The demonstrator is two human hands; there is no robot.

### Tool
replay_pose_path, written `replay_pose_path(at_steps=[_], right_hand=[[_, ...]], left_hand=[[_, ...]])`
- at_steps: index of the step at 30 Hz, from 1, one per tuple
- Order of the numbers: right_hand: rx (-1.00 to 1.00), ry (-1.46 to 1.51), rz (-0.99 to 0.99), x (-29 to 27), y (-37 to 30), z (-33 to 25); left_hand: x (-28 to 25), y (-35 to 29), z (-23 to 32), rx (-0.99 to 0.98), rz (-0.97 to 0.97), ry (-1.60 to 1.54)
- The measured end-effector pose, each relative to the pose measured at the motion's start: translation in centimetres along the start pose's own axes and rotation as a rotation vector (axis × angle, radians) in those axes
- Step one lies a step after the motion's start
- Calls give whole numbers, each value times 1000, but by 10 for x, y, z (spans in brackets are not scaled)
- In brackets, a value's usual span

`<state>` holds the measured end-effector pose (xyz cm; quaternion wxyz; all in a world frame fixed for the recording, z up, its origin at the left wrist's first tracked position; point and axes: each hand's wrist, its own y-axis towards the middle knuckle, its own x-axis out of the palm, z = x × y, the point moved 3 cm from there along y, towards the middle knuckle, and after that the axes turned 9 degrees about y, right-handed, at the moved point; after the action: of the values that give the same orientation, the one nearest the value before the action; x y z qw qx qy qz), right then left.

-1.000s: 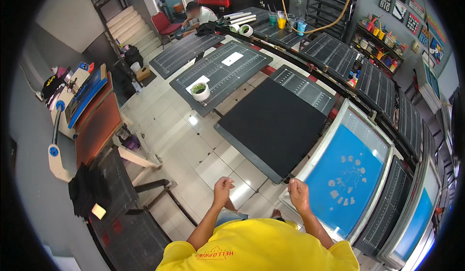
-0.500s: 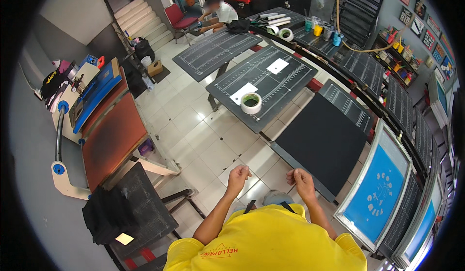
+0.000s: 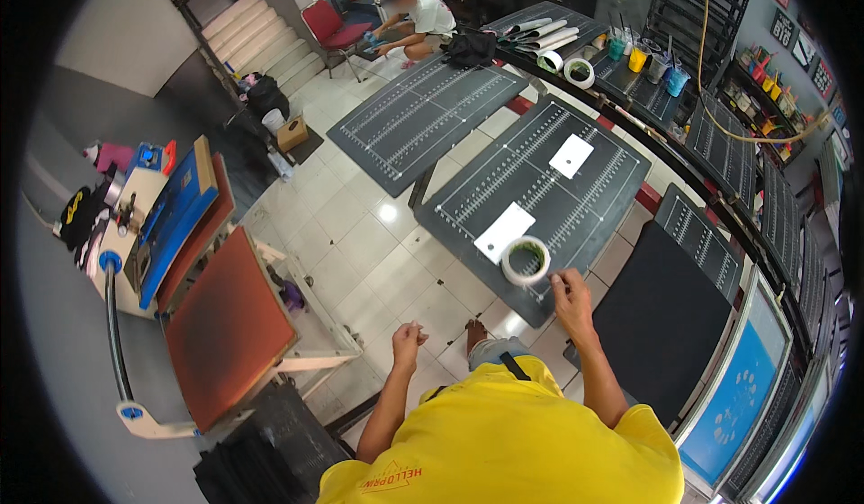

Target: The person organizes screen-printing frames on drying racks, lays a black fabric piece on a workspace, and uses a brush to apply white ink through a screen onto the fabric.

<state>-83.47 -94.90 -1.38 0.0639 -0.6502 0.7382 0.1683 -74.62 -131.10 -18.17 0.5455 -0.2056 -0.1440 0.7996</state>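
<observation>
Curling loosely, the right hand (image 3: 571, 293) hangs near the white ring-shaped tape roll (image 3: 522, 279); whether its grip is closed on anything, I cannot tell. The left hand (image 3: 408, 344), half-curled, shows nothing held. The round roll lies hole upward on a black rectangular gridded board (image 3: 596, 207), whose long axis points away rightward.

Tape roll (image 3: 525, 281) on platen (image 3: 594, 209), heat press (image 3: 180, 225) left, screen (image 3: 733, 405) right

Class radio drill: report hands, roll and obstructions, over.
Left hand curled, seemingly empty. Right hand beside white roll, contact unclear. Roll rests on gridded board. No obstruction visible between them.
</observation>
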Motion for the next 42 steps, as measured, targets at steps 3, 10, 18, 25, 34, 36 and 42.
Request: replay_pose_path(at_steps=[3, 10, 18, 25, 34, 36, 42], right_hand=[[-75, -122, 73, 20, 53, -9], [-133, -416, 74, 53, 112, -7], [-187, -406, 184, 105, 137, -42], [-147, -417, 209, 225, 201, -54], [-54, -567, 81, 381, 350, -50], [-73, -619, 79, 394, 383, -39], [41, -595, 81, 400, 520, 8]], left_hand=[[-22, 50, 7, -143, 96, -56], [-48, 175, 103, 21, 226, -296], [-65, 346, 179, 99, 204, -273], [-110, 493, 164, -72, 157, -245], [-226, 590, 78, -584, -46, -190], [-245, 601, 78, -627, 2, -199], [-272, 625, 94, -615, 15, -261]])
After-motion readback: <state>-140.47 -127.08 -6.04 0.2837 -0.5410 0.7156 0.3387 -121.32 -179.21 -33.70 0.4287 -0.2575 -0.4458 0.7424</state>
